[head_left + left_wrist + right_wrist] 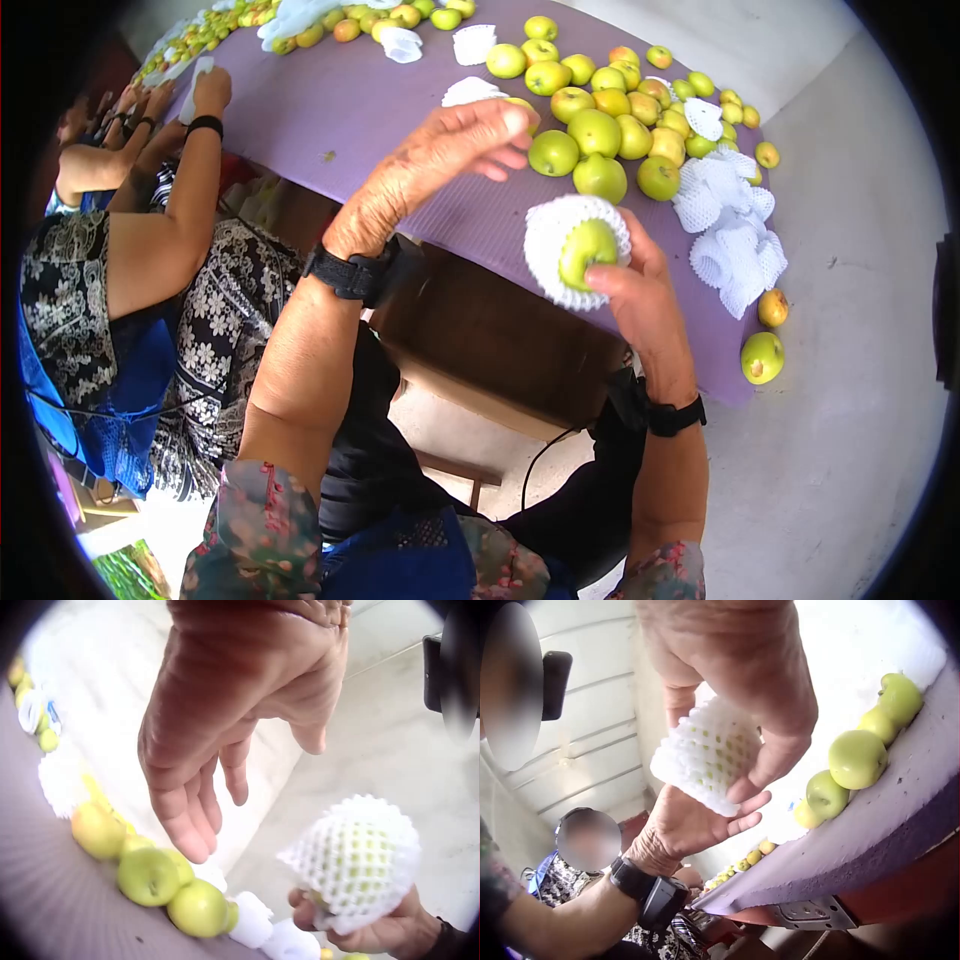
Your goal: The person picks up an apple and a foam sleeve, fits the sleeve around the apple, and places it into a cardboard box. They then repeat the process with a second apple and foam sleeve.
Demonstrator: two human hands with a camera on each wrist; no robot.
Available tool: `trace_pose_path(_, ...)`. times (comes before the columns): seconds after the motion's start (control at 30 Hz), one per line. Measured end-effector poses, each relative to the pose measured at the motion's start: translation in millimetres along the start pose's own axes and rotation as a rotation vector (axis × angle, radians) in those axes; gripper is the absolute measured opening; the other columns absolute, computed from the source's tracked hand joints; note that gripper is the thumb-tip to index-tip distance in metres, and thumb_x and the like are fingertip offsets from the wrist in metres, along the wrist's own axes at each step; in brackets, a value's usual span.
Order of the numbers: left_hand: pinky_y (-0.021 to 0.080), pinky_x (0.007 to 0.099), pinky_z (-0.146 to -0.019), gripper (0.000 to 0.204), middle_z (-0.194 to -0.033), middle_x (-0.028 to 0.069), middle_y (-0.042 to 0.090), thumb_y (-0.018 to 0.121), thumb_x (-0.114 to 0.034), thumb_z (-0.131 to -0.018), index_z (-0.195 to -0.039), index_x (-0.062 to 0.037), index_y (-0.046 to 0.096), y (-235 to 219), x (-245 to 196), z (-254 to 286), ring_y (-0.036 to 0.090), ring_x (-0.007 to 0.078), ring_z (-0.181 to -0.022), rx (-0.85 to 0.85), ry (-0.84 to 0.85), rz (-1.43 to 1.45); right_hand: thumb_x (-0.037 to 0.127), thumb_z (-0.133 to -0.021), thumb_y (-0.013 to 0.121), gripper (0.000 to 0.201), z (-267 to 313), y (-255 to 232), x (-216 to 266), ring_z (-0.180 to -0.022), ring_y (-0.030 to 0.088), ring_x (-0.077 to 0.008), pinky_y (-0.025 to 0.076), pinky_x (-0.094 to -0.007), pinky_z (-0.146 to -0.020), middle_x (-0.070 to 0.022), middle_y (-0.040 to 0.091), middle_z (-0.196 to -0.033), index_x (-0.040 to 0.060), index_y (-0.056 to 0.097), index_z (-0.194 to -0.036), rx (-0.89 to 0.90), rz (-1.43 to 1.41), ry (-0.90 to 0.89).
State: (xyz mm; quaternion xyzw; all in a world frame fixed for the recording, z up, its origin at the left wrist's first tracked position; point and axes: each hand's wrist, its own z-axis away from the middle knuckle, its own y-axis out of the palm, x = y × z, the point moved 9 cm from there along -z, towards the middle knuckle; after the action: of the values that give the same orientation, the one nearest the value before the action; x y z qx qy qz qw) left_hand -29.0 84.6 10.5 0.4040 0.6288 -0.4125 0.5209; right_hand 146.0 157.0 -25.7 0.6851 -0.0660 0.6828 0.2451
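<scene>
My right hand (648, 300) grips a green apple (588, 252) wrapped in a white foam net sleeve (546, 245), above the front edge of the table. The thumb lies across the bare end of the fruit. In the left wrist view the net sleeve (360, 859) covers the apple's other side, and green shows through its mesh. My left hand (450, 145) is held up to the left of the wrapped apple with its fingers extended and nothing in them. Beyond both hands lies a pile of green and yellowish apples (595, 132).
The purple-covered table (300, 120) curves away to the left. Loose foam nets (735, 255) lie right of the pile, near an apple with a brown spot (763, 358). People sit along the left, one arm (195, 170) reaching over the table. A pale wall (860, 230) stands right.
</scene>
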Motion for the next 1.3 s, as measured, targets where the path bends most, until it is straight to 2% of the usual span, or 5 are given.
trace_pose_path(0.3,0.051,0.0283,-0.082,0.044,-0.105,0.0099,0.067,0.059,-0.035,-0.095,-0.122,0.0000,0.061,-23.7,-96.0,109.2,0.065,0.0157,-0.090,-0.202,0.056,-0.254,0.007,-0.068,0.074,0.061,13.4,49.5,-16.9,-0.105,0.058,-0.0150,0.047,-0.0299,-0.094,-0.0074,0.061,-0.113,-0.0013,0.054,-0.125,0.307,0.141,0.185)
trace_pose_path(0.47,0.055,0.0299,-0.073,0.049,-0.104,0.0142,0.066,0.057,-0.032,-0.097,-0.127,0.0062,0.051,-13.8,-82.4,98.6,0.067,0.0197,-0.087,-0.184,0.047,0.378,0.007,-0.069,0.073,0.056,31.1,61.9,-34.7,-0.102,0.059,-0.0154,0.046,-0.0294,-0.095,-0.0058,0.063,-0.108,0.0023,0.057,-0.122,0.454,0.276,0.221)
trace_pose_path(0.7,0.056,0.0295,-0.070,0.030,-0.093,0.0098,0.067,0.054,-0.022,-0.099,-0.116,0.0017,0.057,-26.5,28.0,35.1,0.066,0.0181,-0.080,-0.426,-0.068,0.594,0.010,-0.067,0.074,0.054,50.6,58.0,-134.0,-0.098,0.061,-0.0188,0.047,-0.0306,-0.091,-0.0086,0.066,-0.104,0.0033,0.060,-0.118,0.585,0.382,0.354)
trace_pose_path(1.03,0.053,0.0250,-0.062,0.024,-0.087,0.0065,0.067,0.054,-0.019,-0.098,-0.112,-0.0003,0.060,-28.5,45.4,51.9,0.065,0.0134,-0.073,-0.411,-0.137,0.581,0.012,-0.071,0.074,0.054,7.7,0.1,-248.1,-0.098,0.059,-0.0174,0.047,-0.0307,-0.086,-0.0060,0.064,-0.105,0.0040,0.059,-0.122,0.127,0.375,0.574)
trace_pose_path(1.3,0.050,0.0256,-0.056,0.018,-0.089,0.0034,0.064,0.056,-0.005,-0.089,-0.105,-0.0051,0.063,28.0,-1.2,98.1,0.063,0.0162,-0.070,-0.408,0.075,0.415,0.013,-0.074,0.072,0.049,-68.5,-53.1,-362.0,-0.097,0.060,-0.0188,0.048,-0.0339,-0.086,-0.0063,0.064,-0.102,0.0035,0.061,-0.120,-0.341,0.036,0.242)
